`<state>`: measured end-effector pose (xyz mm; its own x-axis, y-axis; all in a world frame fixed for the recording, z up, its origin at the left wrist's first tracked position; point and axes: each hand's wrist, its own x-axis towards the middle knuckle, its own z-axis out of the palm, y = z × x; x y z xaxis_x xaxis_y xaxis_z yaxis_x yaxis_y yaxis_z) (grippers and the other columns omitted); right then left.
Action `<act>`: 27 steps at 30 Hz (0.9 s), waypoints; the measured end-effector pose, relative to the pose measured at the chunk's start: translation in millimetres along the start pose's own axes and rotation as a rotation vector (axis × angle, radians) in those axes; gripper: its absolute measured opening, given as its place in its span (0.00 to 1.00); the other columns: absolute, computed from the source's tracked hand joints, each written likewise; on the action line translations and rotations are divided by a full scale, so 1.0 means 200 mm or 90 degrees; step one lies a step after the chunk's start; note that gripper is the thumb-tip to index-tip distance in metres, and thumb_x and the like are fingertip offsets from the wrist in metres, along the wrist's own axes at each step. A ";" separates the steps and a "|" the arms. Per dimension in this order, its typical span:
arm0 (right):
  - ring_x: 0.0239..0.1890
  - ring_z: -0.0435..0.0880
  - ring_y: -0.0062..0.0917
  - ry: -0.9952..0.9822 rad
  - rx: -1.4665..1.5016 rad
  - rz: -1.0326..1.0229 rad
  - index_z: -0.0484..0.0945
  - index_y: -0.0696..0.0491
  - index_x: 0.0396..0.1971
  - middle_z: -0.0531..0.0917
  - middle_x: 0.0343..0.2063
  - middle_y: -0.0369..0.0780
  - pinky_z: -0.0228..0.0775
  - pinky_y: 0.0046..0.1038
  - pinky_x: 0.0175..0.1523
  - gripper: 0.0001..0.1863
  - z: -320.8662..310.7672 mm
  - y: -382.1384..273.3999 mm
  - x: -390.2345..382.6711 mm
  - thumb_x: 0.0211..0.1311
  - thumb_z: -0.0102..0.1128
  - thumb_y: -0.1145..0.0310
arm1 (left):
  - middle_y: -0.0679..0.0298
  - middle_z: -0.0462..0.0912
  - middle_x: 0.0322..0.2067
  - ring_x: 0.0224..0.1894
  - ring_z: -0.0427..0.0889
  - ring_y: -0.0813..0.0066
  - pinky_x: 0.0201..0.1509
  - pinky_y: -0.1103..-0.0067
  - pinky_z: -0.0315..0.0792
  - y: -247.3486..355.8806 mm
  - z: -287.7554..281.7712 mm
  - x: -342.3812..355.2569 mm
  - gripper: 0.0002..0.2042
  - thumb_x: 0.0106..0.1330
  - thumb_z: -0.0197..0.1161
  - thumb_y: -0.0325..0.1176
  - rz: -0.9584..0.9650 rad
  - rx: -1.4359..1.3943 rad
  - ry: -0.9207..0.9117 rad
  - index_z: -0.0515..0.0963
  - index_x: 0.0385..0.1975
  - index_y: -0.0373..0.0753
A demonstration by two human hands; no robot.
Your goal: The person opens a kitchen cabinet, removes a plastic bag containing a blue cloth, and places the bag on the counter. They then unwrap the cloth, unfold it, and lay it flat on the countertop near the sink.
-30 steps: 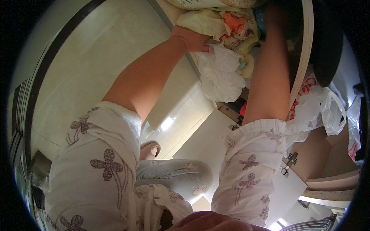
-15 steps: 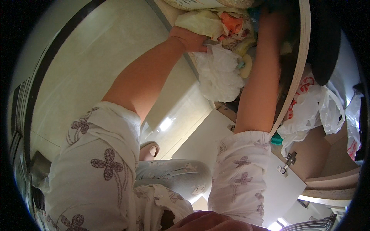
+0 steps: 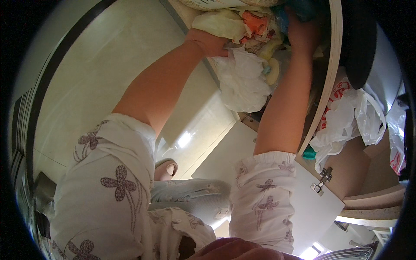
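Note:
My left hand [image 3: 208, 42] is at the front edge of the cabinet shelf [image 3: 181, 15], closed on crumpled plastic bags, its fingers partly covered. It touches a pale yellow bag [image 3: 219, 24] and a white bag [image 3: 240, 80]. An orange crumpled item [image 3: 255, 21] lies beside them. My right hand [image 3: 303, 32] reaches deep into the shadowed cabinet, at a blue-green plastic item [image 3: 299, 11]; its fingers are hidden in the dimness. A cream round object with a small blue part [image 3: 272, 73] lies between my hands.
A curved wooden edge [image 3: 329, 93] runs right of my right arm. More plastic bags [image 3: 364, 117] hang beyond it. An open white door [image 3: 316, 208] with metal hinges is below. A large container [image 3: 225, 3] sits at the top. Tiled floor [image 3: 99, 60] lies left; my slippered foot [image 3: 166, 170] is below.
My right hand and forearm have shifted leftward, the hand now showing against the blue-green item. My left hand has moved slightly left with the bags.

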<state>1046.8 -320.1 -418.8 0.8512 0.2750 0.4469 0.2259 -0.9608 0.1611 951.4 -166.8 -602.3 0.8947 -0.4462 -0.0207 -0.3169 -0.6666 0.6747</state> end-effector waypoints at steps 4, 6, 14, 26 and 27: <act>0.49 0.79 0.46 -0.123 -0.048 0.150 0.75 0.60 0.51 0.80 0.47 0.55 0.69 0.41 0.54 0.33 0.00 0.04 -0.02 0.59 0.57 0.44 | 0.65 0.67 0.63 0.65 0.64 0.61 0.66 0.68 0.63 0.01 0.00 0.01 0.31 0.56 0.61 0.58 -0.004 0.030 0.005 0.70 0.60 0.54; 0.51 0.78 0.47 -0.232 -0.049 0.228 0.73 0.60 0.54 0.78 0.49 0.55 0.68 0.41 0.55 0.35 0.00 0.05 -0.02 0.59 0.56 0.44 | 0.65 0.67 0.62 0.65 0.65 0.61 0.66 0.68 0.63 0.02 -0.02 0.01 0.31 0.55 0.62 0.58 -0.005 0.031 -0.002 0.70 0.59 0.54; 0.46 0.80 0.51 -0.051 0.057 0.121 0.79 0.62 0.43 0.82 0.41 0.55 0.69 0.42 0.51 0.31 -0.03 -0.03 -0.10 0.60 0.54 0.45 | 0.65 0.68 0.62 0.65 0.65 0.61 0.65 0.67 0.65 0.01 -0.04 -0.02 0.31 0.55 0.62 0.57 0.007 0.048 0.019 0.69 0.60 0.55; 0.48 0.80 0.43 -0.235 -0.003 0.211 0.78 0.57 0.48 0.81 0.45 0.51 0.69 0.39 0.54 0.33 -0.20 -0.08 -0.10 0.46 0.67 0.48 | 0.65 0.70 0.60 0.62 0.69 0.63 0.63 0.70 0.67 0.02 -0.06 -0.01 0.31 0.55 0.60 0.60 -0.007 0.011 -0.033 0.72 0.58 0.55; 0.50 0.79 0.42 -0.209 0.024 0.210 0.78 0.57 0.49 0.81 0.47 0.50 0.68 0.38 0.55 0.33 -0.20 -0.08 -0.10 0.46 0.67 0.49 | 0.64 0.70 0.60 0.62 0.69 0.62 0.63 0.70 0.66 0.02 -0.06 -0.01 0.31 0.55 0.61 0.60 -0.003 0.014 -0.018 0.72 0.58 0.54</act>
<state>1006.8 -308.5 -394.4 0.9840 -0.0657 0.1653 -0.0705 -0.9972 0.0230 952.0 -160.7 -590.9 0.8872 -0.4592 -0.0452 -0.3193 -0.6816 0.6583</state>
